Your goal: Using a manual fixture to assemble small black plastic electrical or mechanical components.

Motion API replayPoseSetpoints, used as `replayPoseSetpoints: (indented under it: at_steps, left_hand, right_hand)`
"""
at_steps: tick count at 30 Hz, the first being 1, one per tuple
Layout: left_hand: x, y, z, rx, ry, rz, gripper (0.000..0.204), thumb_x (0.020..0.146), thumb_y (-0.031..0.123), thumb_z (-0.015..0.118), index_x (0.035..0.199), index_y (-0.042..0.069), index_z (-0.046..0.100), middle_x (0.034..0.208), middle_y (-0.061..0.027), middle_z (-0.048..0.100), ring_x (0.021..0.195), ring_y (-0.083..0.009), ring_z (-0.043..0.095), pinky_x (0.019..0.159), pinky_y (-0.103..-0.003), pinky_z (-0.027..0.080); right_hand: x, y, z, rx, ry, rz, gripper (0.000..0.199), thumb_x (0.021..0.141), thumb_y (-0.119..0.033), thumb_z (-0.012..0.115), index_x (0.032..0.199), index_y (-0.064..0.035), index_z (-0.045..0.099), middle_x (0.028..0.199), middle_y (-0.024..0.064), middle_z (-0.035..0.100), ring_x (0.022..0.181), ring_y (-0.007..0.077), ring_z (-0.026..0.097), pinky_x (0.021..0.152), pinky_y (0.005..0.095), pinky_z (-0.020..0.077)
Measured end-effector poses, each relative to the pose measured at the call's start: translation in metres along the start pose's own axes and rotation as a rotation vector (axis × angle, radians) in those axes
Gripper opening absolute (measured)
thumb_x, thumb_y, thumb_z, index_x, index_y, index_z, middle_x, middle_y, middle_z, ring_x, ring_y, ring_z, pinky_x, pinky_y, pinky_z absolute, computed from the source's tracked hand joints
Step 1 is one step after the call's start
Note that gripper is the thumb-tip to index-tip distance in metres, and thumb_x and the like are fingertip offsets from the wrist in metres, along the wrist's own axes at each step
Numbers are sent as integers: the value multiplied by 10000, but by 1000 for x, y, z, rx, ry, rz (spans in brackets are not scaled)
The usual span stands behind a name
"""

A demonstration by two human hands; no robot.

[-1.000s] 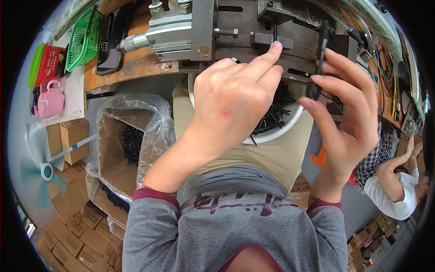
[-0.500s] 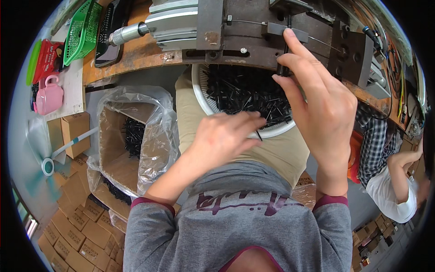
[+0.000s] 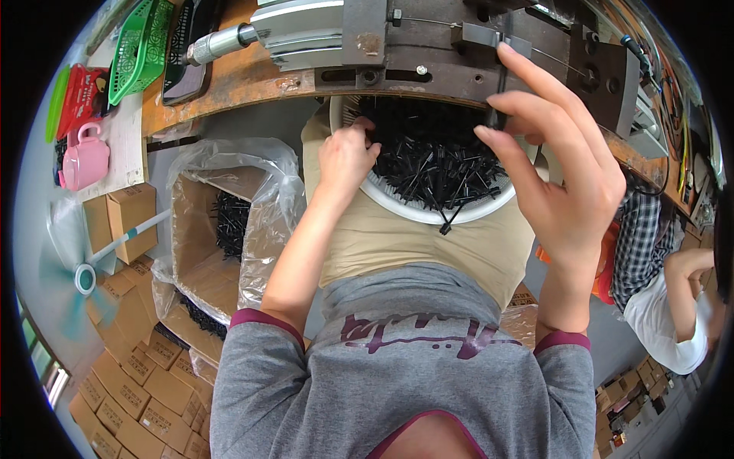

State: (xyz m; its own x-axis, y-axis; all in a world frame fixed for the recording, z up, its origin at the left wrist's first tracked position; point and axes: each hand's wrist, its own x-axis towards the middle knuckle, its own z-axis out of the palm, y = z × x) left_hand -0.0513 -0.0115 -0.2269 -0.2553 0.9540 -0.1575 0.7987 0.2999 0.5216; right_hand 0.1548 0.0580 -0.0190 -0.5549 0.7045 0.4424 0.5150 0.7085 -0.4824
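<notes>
A round white basket (image 3: 405, 214) full of thin black plastic parts (image 3: 443, 164) rests on my lap under the bench edge. At its left rim is my left hand (image 3: 345, 162), its fingers curled together; whatever they grip is hidden. My right hand (image 3: 569, 164) is raised by the bench fixture (image 3: 478, 38). Its thumb and middle finger close around a slim, dark, upright part (image 3: 499, 118), and the index fingertip reaches up beside the fixture's block. One black part (image 3: 449, 222) pokes over the basket's near rim.
The metal machine (image 3: 306, 34) spans the wooden bench edge (image 3: 229, 107). To the left are a plastic-lined carton (image 3: 202, 252) holding black parts, a fan (image 3: 84, 279), a pink cup (image 3: 86, 162) and a green basket (image 3: 138, 53). At right sits another person (image 3: 665, 306).
My left hand has moved from the basket's near rim up to its left side. My right hand stays by the fixture, its fingers slightly farther apart. The view has shifted slightly.
</notes>
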Motion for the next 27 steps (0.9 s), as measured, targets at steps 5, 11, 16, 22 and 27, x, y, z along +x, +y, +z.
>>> replayPoseSetpoints:
  at_steps: [5,11,16,22,27]
  left_hand:
    - [-9,6,-13,-57,132,22,258,765,159,798,995,47,769,833,-99,720,720,-211,695,712,-330,558]
    - [-28,20,-83,-682,-6,-30,159,901,36,722,1045,-20,762,907,-29,668,730,-78,615,661,-223,504]
    - [-53,45,-120,-1080,-217,-51,143,931,29,690,1042,-35,753,908,-72,696,729,-108,636,654,-245,518]
    - [-56,64,-129,-1272,-283,-71,153,942,76,696,1028,-38,749,901,-120,740,739,-136,688,687,-261,561]
    - [-59,77,-134,-1345,-348,-45,202,967,132,673,1011,-58,724,888,-166,730,740,-186,707,693,-293,575]
  right_hand:
    - [-37,6,1,201,-17,-65,274,689,-11,835,937,-19,719,1166,138,723,857,204,713,672,287,565]
    - [-89,21,34,92,-291,20,462,686,-137,840,1108,-42,675,1202,114,666,877,289,675,729,373,559]
    - [-84,10,46,478,-188,139,599,738,-172,860,1269,-22,627,1245,148,639,942,270,675,823,371,572]
    - [-83,-2,26,735,-120,144,313,736,-28,844,1039,-14,769,1061,140,732,942,247,724,771,325,605]
    - [-88,-4,13,786,-131,82,302,700,-26,866,988,-17,779,1016,132,741,898,231,729,749,320,598]
